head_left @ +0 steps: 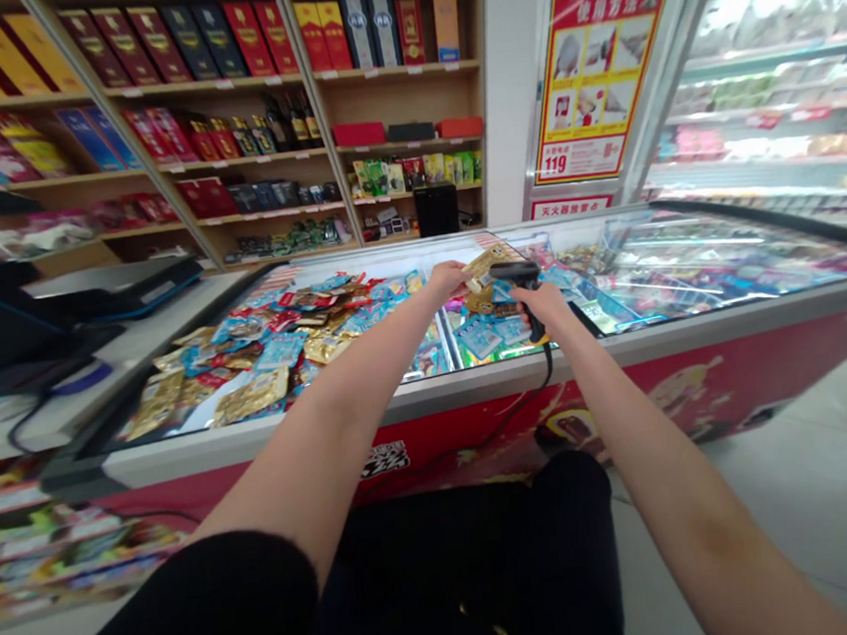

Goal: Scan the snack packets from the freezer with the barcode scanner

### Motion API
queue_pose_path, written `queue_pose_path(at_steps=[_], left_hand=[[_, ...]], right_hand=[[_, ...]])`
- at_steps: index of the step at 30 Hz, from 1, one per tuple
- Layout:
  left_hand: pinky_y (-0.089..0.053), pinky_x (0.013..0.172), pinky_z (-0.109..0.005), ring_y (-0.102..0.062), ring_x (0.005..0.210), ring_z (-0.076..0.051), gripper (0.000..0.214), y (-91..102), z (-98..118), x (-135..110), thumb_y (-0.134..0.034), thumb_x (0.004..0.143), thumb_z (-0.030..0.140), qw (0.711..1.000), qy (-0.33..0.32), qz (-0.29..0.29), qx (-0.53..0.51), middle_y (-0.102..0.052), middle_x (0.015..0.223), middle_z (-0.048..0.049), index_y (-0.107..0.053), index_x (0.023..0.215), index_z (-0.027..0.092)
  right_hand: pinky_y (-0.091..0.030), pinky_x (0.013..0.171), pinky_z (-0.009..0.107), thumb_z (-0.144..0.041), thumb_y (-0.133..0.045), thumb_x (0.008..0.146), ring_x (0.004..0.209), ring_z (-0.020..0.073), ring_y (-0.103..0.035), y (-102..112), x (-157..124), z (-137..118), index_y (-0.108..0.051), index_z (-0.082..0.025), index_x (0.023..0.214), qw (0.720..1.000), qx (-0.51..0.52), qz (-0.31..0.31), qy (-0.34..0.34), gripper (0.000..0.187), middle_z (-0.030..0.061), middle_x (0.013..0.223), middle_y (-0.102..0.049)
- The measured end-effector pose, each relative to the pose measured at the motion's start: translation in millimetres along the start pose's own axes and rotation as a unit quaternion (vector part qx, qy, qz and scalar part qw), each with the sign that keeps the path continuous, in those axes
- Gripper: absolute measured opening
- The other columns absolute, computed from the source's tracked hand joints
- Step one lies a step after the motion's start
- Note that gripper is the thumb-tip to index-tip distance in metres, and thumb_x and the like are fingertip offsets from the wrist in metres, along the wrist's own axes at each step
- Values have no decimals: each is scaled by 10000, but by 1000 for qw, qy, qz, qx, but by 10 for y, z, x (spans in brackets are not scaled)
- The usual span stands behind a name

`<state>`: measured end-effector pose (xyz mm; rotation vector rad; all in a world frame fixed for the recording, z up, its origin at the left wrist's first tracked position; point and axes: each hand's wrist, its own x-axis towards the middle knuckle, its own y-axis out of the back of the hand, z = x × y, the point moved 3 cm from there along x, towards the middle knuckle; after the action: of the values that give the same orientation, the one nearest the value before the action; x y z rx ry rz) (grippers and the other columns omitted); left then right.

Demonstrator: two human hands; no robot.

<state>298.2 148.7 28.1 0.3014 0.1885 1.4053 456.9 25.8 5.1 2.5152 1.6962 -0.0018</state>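
Observation:
My left hand [450,280] is closed on the edge of a gold snack packet [485,267], held up over the freezer's glass top. Close beside it, my right hand [541,305] wraps round the handle of a black barcode scanner [514,272], whose head is at the packet. A cable [549,371] hangs from the scanner's grip over the freezer's front edge. Many gold, blue and red packets [278,350] lie in a loose heap on the left part of the top. Blue packets [479,337] lie below my hands.
The chest freezer [694,353] stretches across in front of me. At the left is a counter [109,370] with a flat scale-like device [116,285]. Shelves [225,83] of boxes and bottles stand behind, and a red and yellow poster [594,65] hangs at the right.

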Motion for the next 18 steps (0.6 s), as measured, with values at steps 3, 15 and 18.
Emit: queue_pose_path(at_steps=[3, 15, 18], left_hand=[[-638, 861, -353, -792, 891, -244, 586, -237, 20, 119, -967, 701, 321, 1000, -6, 15, 10, -803, 939, -83, -710, 1194, 135], [-196, 1297, -614, -274, 1613, -421, 863, -857, -311, -50, -507, 929, 772, 910, -90, -44, 403, -290, 1765, -124, -354, 1668, 355], [-191, 1292, -634, -253, 1620, -424, 864, -966, -255, -20, -395, 949, 794, 897, -72, -41, 434, -247, 1783, -111, -292, 1690, 362]], right_hand=[[-372, 370, 216, -149, -718, 862, 378, 96, -446, 187, 85, 52, -524, -198, 704, 1000, 12, 18, 1, 255, -42, 494, -515], [-380, 351, 222, -129, -698, 851, 375, 104, -457, 378, 235, 290, -552, -191, 687, 997, 58, 37, -29, 229, -36, 487, -530], [-372, 341, 221, -120, -698, 842, 367, 102, -450, 424, 281, 309, -552, -190, 694, 996, 75, 45, -28, 219, -40, 478, -529]])
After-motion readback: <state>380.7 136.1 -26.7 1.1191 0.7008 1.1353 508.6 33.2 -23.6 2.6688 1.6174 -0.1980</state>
